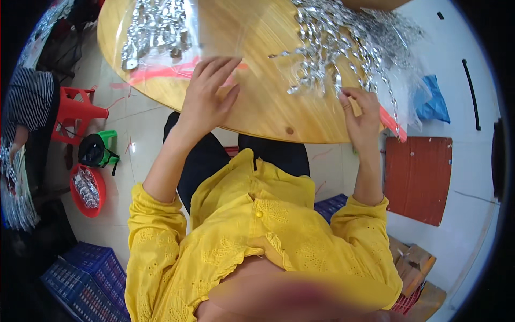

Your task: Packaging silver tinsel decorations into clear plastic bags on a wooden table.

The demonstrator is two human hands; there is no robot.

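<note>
My left hand [208,96] rests over the near edge of a clear plastic bag, its fingers stretched and a little apart. Silver twisted foil strips [155,27] lie on that bag, with a pink band [161,72] along its near side. On the right, my right hand [360,110] has thumb and forefinger closed at the end of a silver foil strip [337,80]. Beyond it spreads a tangled heap of similar silver strips [322,32] among clear plastic. Another pink band [393,124] hangs at the table edge beside my right wrist.
The round wooden table [257,96] curves in front of me. To the left are a red stool [80,112], a green stool [110,140], a red basin [99,185] of silver pieces, blue crates [88,273] and another person's striped sleeve [29,96]. A reddish-brown board [418,180] is right.
</note>
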